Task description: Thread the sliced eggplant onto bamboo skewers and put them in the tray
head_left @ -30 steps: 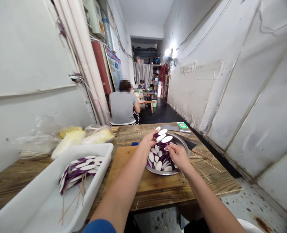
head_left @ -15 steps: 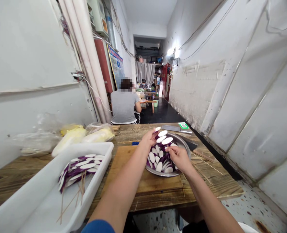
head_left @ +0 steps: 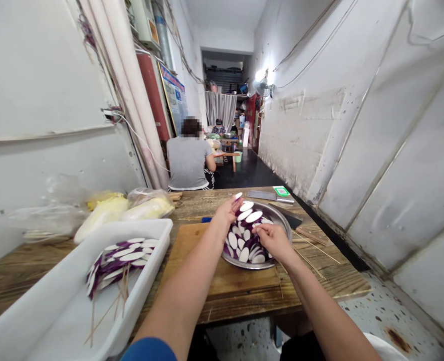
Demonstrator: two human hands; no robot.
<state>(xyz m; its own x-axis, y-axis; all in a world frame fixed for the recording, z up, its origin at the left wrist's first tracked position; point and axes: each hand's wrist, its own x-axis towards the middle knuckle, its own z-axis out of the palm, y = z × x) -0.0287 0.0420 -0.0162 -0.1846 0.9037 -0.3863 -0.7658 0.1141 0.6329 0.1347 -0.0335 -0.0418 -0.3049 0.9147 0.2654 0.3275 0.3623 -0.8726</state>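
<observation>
Over a steel bowl (head_left: 287,228) of white, purple-skinned eggplant slices (head_left: 243,254), my left hand (head_left: 227,213) is closed on an eggplant slice (head_left: 238,196), its thumb and fingers at the slice's edge. A few overlapping slices (head_left: 253,216) lie in a row between my two hands. My right hand (head_left: 272,241) pinches at the near end of that row, fingers together on what appears to be a thin bamboo skewer, mostly hidden by the fingers. The bowl rests partly on a wooden cutting board (head_left: 192,250).
At left, a white plastic tub (head_left: 160,230) holds skewered eggplant slices (head_left: 122,260). Loose skewers (head_left: 312,260) and a cleaver (head_left: 261,195) lie right of and behind the bowl. Bagged yellow-white food (head_left: 105,213) sits behind the tub. A person in grey (head_left: 188,163) sits beyond the table.
The view has shifted slightly, moving everything a little left. Both hands stay over the bowl, still at the row of slices, with only slight finger movement.
</observation>
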